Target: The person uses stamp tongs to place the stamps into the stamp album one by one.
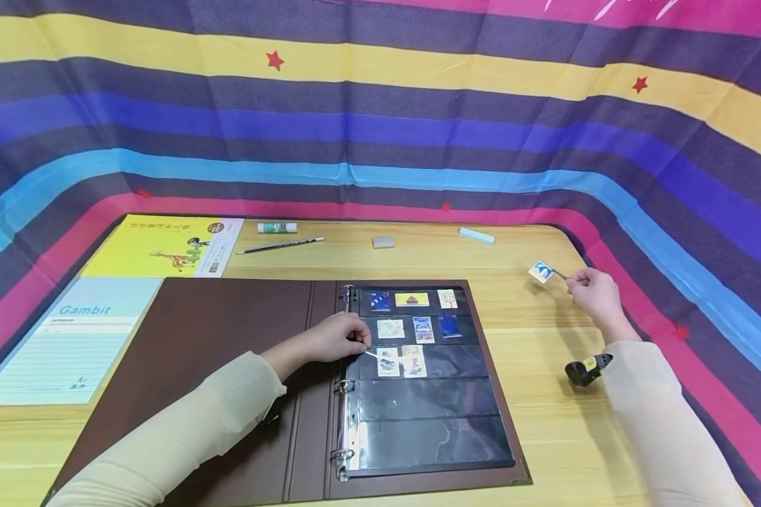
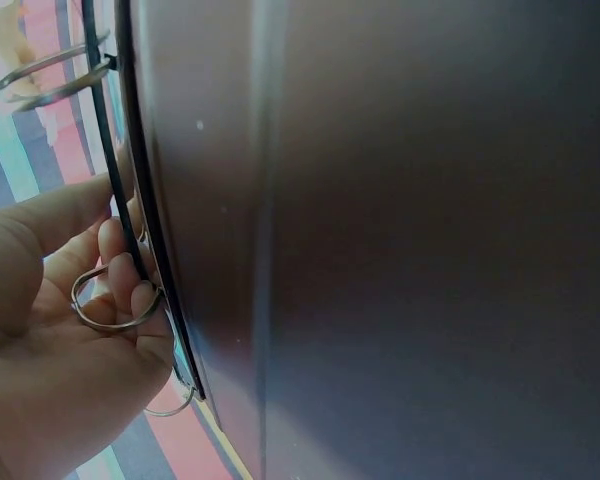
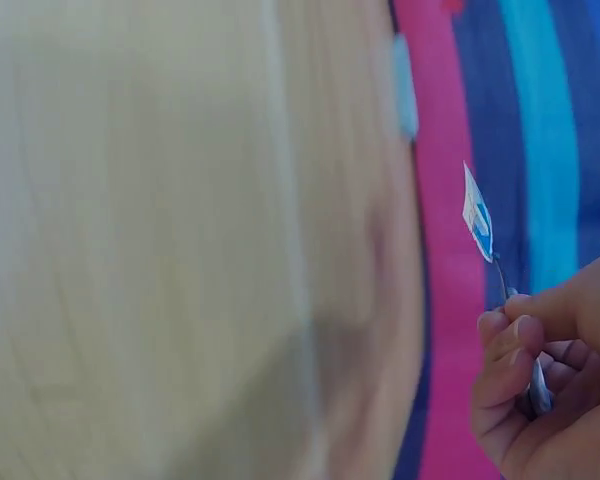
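A brown ring-binder stamp album (image 1: 228, 352) lies spread on the table, with a black pocket page (image 1: 428, 443) on its right side. Stamps fill parts of the upper three rows, including a white stamp (image 1: 413, 361) in the third. My left hand (image 1: 336, 338) is over the rings, pinching a thin pale edge at that row, seemingly clear pocket film; the left wrist view shows its curled fingers by a metal ring (image 2: 115, 325). Off to the right, my right hand (image 1: 596, 299) grips tweezers (image 1: 561, 275), whose tips hold a blue-and-white stamp (image 1: 541, 272) above the table.
Along the back of the table lie a glue stick (image 1: 277, 227), a pencil (image 1: 282, 246), a grey eraser (image 1: 383, 242) and a pale blue bar (image 1: 477, 236). A yellow booklet (image 1: 146, 246) and a Gambit notebook (image 1: 70, 345) are at left. Striped cloth (image 1: 380, 127) hangs behind.
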A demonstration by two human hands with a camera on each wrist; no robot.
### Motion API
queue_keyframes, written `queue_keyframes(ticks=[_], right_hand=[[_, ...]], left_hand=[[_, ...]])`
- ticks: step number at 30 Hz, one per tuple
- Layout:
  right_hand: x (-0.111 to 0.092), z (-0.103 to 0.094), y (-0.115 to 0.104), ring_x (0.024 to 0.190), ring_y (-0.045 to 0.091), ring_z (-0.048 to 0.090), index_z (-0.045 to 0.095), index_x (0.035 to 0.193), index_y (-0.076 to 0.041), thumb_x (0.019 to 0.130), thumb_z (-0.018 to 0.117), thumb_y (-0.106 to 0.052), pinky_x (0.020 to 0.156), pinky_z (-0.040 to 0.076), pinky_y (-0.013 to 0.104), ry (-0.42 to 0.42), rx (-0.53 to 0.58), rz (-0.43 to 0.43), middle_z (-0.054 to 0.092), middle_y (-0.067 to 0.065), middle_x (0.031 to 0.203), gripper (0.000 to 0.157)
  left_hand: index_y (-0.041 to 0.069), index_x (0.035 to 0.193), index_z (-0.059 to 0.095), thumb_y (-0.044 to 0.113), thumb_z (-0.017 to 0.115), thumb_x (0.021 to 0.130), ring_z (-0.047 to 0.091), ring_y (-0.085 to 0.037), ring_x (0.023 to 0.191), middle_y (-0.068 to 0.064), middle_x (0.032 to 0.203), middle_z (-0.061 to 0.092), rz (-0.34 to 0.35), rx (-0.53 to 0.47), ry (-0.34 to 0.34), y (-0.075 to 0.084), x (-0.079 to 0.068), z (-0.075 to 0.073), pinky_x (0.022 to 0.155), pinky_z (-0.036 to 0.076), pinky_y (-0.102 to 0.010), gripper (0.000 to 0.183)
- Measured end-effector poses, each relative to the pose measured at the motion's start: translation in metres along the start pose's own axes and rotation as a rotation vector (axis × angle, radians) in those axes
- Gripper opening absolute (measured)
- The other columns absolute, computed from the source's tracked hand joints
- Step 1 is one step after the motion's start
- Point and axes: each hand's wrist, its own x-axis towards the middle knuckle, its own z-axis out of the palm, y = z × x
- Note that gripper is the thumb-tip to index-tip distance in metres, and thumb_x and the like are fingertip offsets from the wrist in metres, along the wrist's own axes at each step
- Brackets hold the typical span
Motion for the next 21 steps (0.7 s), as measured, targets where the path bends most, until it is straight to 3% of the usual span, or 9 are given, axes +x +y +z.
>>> queue_keyframes(ticks=[4,9,14,21], right_hand=[[-0.021,0.005,-0.045,0.051,0.013,0.047,0.049,0.084,-0.003,0.083,0.045,-0.031,0.042,0.039,0.039,-0.080,0.094,-0.099,0.055,0.016,0.077,0.028],[-0.058,0.020,-0.102,0.058,0.023,0.051,0.050,0.083,0.002,0.082,0.047,-0.010,0.042,0.039,0.026,-0.186,0.119,-0.260,0.054,0.019,0.075,0.012],[-0.080,0.048,-0.123,0.059,0.019,0.048,0.052,0.078,-0.001,0.079,0.052,-0.005,0.048,0.040,0.026,-0.276,0.136,-0.378,0.052,0.009,0.069,0.005],[-0.097,0.074,-0.131,0.062,0.012,0.045,0.052,0.073,-0.010,0.076,0.056,-0.005,0.056,0.037,0.028,-0.289,0.011,-0.554,0.050,-0.003,0.067,0.007]], left_hand=[[0.015,0.070,0.056,0.009,0.058,0.075,0.040,-0.011,0.069,0.005,0.070,0.044,-0.015,-0.002,-0.001,-0.001,0.000,0.001,0.062,0.034,-0.024,0.008],[0.015,0.070,0.056,0.009,0.058,0.075,0.040,-0.011,0.070,0.005,0.070,0.044,-0.021,-0.004,0.000,-0.001,0.000,0.001,0.062,0.034,-0.025,0.008],[0.015,0.070,0.056,0.010,0.058,0.075,0.040,-0.011,0.069,0.005,0.070,0.044,-0.018,-0.002,0.005,-0.001,0.000,0.000,0.062,0.034,-0.025,0.008],[0.016,0.069,0.056,0.010,0.058,0.075,0.039,-0.011,0.069,0.005,0.070,0.044,-0.028,-0.003,0.005,0.000,0.000,0.000,0.062,0.034,-0.025,0.008]])
